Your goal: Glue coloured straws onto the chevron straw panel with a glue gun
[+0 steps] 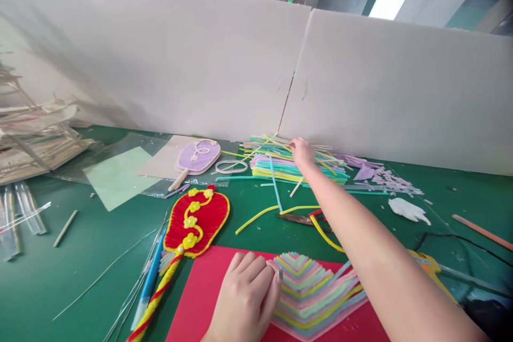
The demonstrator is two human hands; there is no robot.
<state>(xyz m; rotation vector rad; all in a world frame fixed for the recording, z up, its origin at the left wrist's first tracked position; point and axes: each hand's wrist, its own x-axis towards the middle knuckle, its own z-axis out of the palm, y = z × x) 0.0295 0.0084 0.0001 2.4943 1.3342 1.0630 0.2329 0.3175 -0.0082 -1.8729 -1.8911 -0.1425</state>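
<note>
My left hand [248, 291] rests closed on the red sheet [196, 299], at the left edge of a striped pastel piece [308, 299] laid in V-shaped rows. What its curled fingers hold, if anything, is hidden. Farther back, my right hand [303, 154] reaches over a pile of coloured fuzzy stems [296, 168], its fingertips together at the pile's upper part; whatever is between them is too small to tell. A red fan [200, 219] with yellow flowers and a twisted handle lies left of the red sheet.
Scissors [296, 218] and yellow stems lie behind the striped piece. A purple fan [198, 156] sits at the back left, beside a pale green sheet [120, 177]. At right are a white scrap [409, 210] and a yellow tool [430, 267] with cables. A white partition [180, 64] bounds the table.
</note>
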